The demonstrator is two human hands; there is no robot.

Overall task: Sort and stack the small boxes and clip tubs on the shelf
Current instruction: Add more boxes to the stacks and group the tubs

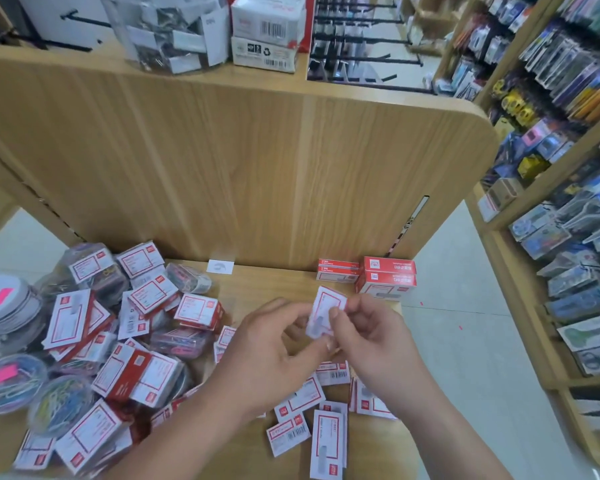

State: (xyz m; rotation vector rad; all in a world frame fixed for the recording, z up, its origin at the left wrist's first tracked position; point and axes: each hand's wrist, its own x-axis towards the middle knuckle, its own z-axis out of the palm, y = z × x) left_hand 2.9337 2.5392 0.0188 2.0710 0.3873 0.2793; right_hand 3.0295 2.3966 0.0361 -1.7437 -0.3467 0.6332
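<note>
As left hand [274, 348], right hand [374, 336] pinch it, white box [326, 299], red-bordered

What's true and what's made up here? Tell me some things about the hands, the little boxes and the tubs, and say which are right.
1. The left hand and the right hand hold one small white-and-red box together. True.
2. The neat stack of red boxes stands at the back left of the shelf. False: it stands at the back right.
3. Round tubs of coloured paper clips sit on the left. True.
4. The sticker on the grey-lidded tub is green. False: it is pink.
</note>
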